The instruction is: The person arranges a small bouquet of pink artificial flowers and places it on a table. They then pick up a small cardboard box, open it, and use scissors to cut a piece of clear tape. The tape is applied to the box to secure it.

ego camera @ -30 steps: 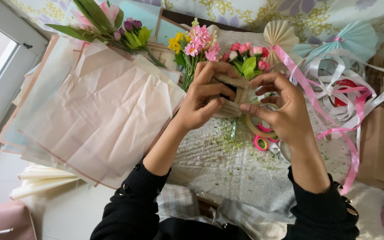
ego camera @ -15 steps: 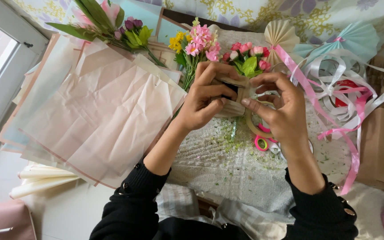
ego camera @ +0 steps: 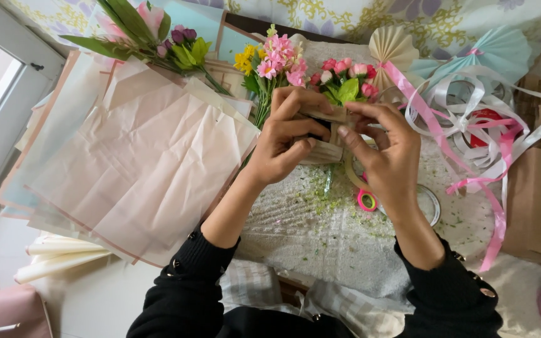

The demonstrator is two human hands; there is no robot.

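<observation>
From my remote seat I record the following. The left hand is curled tight around a small folded paper bundle, beige and pleated, thumb on the near side and fingers wrapped over its top edge. The right hand meets it from the other side: thumb and forefinger are pinched narrow on the bundle's upper right corner, the remaining fingers arched above. The bundle sits between the two hands, raised above the table, just in front of a bunch of pink rosebuds and beside a spray of pink and yellow flowers. I cannot tell what the dark patch between the thumbs is.

Below the right hand lie a small pink tape ring and a clear round lid, both on a pale towel sprinkled with green crumbs. Left of the left forearm a stack of peach tissue sheets is fanned out, its edge touching the towel. Beyond the stack lies a tulip stem with green leaves. To the right, loose pink ribbon and white ribbon tangle near two paper fans. Rolled cream paper rests at the lower left. Both sleeves are black.
</observation>
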